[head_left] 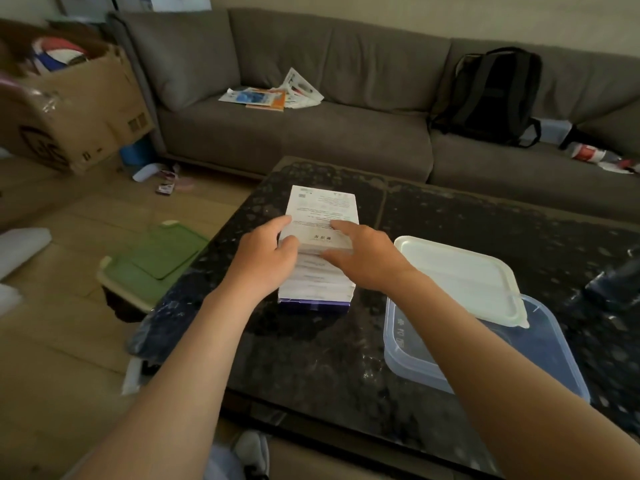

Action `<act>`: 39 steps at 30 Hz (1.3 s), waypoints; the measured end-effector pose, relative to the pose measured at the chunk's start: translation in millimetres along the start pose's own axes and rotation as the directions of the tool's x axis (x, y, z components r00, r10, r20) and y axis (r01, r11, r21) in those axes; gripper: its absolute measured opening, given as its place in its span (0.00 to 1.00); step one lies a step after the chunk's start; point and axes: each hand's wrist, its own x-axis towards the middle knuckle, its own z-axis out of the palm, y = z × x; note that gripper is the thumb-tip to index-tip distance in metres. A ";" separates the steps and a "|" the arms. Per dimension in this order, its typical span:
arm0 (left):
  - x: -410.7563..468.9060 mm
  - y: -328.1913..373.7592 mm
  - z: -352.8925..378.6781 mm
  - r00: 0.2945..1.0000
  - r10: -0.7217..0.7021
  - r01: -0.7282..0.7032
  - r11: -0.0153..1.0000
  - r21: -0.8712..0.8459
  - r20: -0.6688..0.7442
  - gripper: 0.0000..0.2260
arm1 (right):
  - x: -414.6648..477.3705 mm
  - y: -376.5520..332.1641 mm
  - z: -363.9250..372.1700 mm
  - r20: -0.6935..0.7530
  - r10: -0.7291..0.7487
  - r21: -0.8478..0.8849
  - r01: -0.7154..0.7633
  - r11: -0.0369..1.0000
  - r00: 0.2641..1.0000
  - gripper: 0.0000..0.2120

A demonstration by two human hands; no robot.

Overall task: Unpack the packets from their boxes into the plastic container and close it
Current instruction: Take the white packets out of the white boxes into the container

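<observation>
A stack of white boxes with purple ends stands on the dark marble table. The top box is tilted up at its near edge. My left hand grips its left near corner, thumb on top. My right hand holds its right near edge with fingers spread over it. To the right lies the clear plastic container, open, with its white lid resting askew over its far rim. No packets are visible inside it.
A grey sofa runs behind the table with papers and a black backpack on it. A green-lidded bin sits on the floor at the left. A cardboard box stands far left. A dark object lies at the table's right edge.
</observation>
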 end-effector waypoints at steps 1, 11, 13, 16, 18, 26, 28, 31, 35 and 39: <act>-0.6 1.0 -0.7 1.000 0.003 -0.003 1.000 0.002 -0.008 0.22 | -0.1 -0.1 -0.5 -0.012 0.001 0.031 0.000 1.000 1.000 0.32; -7.9 38.8 6.1 0.964 -0.192 0.064 0.836 -0.544 -0.182 0.13 | -28.2 27.3 -39.2 -0.156 0.006 0.620 0.093 0.779 0.988 0.21; -10.6 51.1 13.2 0.967 -0.251 0.146 0.679 -0.720 -0.041 0.08 | -37.6 43.4 -52.9 -0.147 -0.006 0.781 0.120 0.613 0.989 0.17; -15.5 66.7 25.9 0.956 -0.242 0.270 0.510 -0.817 0.165 0.04 | -56.3 70.2 -73.7 -0.132 -0.037 0.855 0.132 0.501 0.991 0.13; -18.4 74.0 36.3 0.936 -0.215 0.349 0.451 -0.821 0.280 0.10 | -70.1 92.0 -86.2 -0.109 -0.070 0.880 0.129 0.458 0.992 0.13; -25.2 87.2 72.1 0.861 -0.022 0.463 0.447 -0.765 0.509 0.22 | -114.8 178.6 -126.9 0.001 -0.397 0.958 0.113 0.264 0.918 0.09; -26.4 85.2 79.2 0.815 0.037 0.467 0.548 -0.694 0.578 0.21 | -119.6 192.6 -128.7 0.007 -0.422 0.971 0.095 0.220 0.907 0.10; -25.7 77.8 87.7 0.745 0.087 0.481 0.616 -0.623 0.661 0.22 | -123.8 204.0 -126.4 -0.044 -0.344 0.974 0.117 0.195 0.938 0.13; -26.3 74.6 101.3 0.712 0.163 0.451 0.640 -0.622 0.684 0.26 | -129.1 194.6 -122.6 -0.065 -0.033 0.932 0.072 0.356 0.997 0.18; -31.2 80.8 119.8 0.805 0.109 0.358 0.695 -0.623 0.584 0.23 | -136.3 177.5 -107.0 -0.136 0.134 0.785 0.025 0.619 0.982 0.18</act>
